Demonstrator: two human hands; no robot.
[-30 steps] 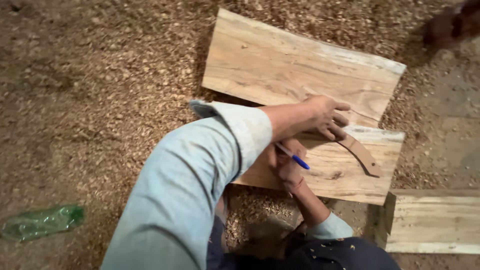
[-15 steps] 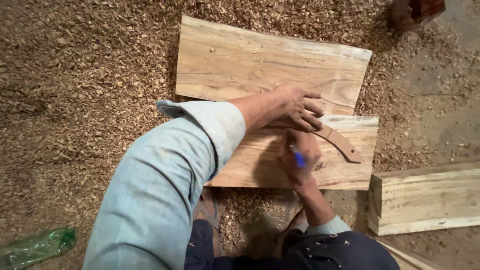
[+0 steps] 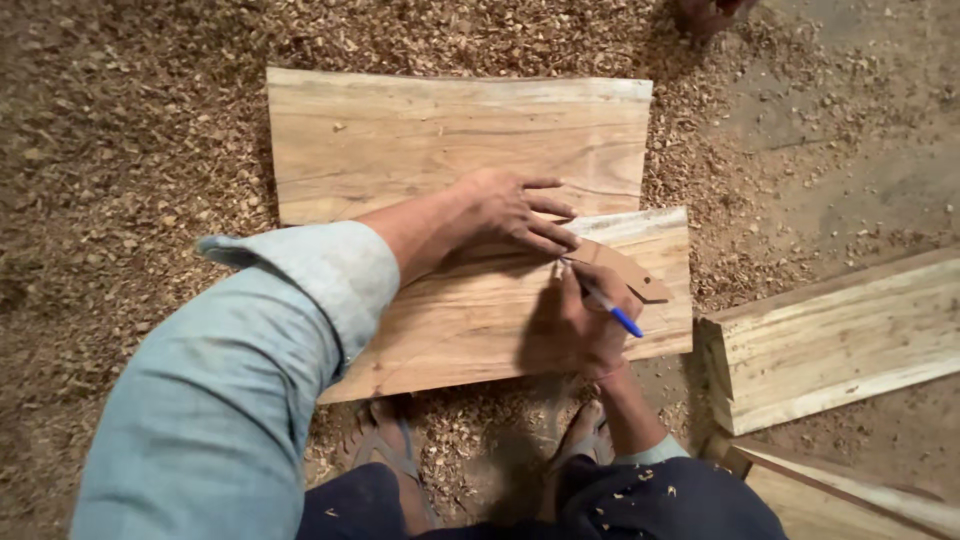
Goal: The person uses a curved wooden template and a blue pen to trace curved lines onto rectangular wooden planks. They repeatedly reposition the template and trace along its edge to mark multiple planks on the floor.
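My left hand (image 3: 505, 210) presses flat, fingers spread, on a curved brown template (image 3: 625, 270) that lies on the nearer wooden plank (image 3: 450, 330). My right hand (image 3: 580, 325) grips a blue pen (image 3: 605, 300) with its tip at the template's left end, beside my left fingertips. A second, wider plank (image 3: 400, 130) lies just beyond the first, partly under it. My left arm in a light blue sleeve crosses the near plank from the lower left.
Wood shavings (image 3: 120, 150) cover the ground on the left and behind. A thick pale timber block (image 3: 830, 340) lies to the right, another board edge (image 3: 850, 490) at the lower right. My sandalled feet (image 3: 390, 450) rest below the plank.
The view has shifted so the planks sit more to the left. My right hand has brought the pen up from the plank's lower part to the template's left end.
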